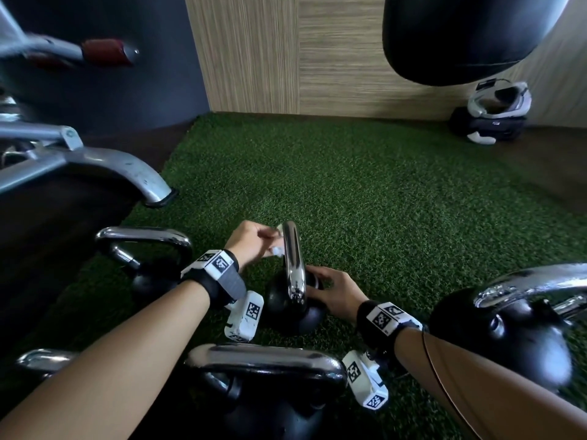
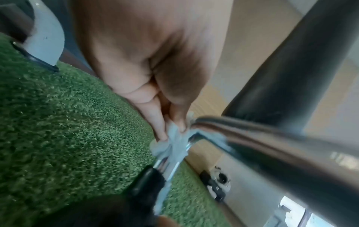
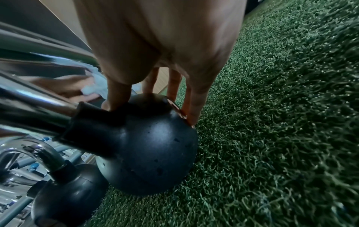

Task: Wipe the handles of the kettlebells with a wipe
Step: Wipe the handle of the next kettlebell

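A small black kettlebell (image 1: 287, 308) with a chrome handle (image 1: 293, 262) stands on the green turf in the middle. My left hand (image 1: 254, 241) pinches a white wipe (image 1: 276, 249) against the far end of that handle; in the left wrist view the wipe (image 2: 174, 142) wraps the handle's bend (image 2: 196, 135). My right hand (image 1: 333, 292) rests on the kettlebell's black ball (image 3: 147, 145), thumb and fingers spread over its top, steadying it.
Other kettlebells stand around: one at the left (image 1: 149, 262), a big one near me (image 1: 270, 376), one at the right (image 1: 508, 325). A grey machine leg (image 1: 133, 173) lands on the turf at left. A black punching bag (image 1: 460, 36) hangs at the upper right.
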Demonstrator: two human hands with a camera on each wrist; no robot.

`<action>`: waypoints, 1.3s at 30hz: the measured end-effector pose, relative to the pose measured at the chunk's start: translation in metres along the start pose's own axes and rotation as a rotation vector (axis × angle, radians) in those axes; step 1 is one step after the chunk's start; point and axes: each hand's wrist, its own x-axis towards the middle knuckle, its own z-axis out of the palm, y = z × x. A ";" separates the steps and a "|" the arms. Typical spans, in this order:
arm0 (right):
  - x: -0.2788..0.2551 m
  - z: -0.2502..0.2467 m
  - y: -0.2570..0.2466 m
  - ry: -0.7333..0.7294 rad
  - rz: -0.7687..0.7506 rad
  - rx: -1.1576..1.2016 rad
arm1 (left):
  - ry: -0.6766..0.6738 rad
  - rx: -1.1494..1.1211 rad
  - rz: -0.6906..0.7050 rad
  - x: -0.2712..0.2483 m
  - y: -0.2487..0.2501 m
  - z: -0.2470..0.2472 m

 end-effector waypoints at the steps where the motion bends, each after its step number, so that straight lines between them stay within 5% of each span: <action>1: 0.000 0.000 0.001 0.004 0.000 -0.001 | 0.016 -0.054 0.029 -0.002 0.003 -0.001; 6: -0.001 0.001 0.002 0.026 -0.031 0.000 | 0.028 -0.513 -0.018 -0.014 0.006 -0.003; 10: -0.002 0.000 0.004 0.027 -0.041 -0.005 | -0.081 -0.569 -0.041 -0.019 0.008 -0.012; 18: -0.001 -0.003 0.001 0.022 -0.033 -0.026 | -0.197 -0.472 0.068 -0.029 0.007 -0.017; 30: -0.002 -0.004 -0.001 0.006 -0.014 -0.014 | -0.456 0.059 0.365 -0.055 -0.021 -0.017; 39: -0.012 -0.005 -0.010 -0.018 -0.018 0.031 | -0.500 0.201 0.498 -0.069 -0.017 -0.022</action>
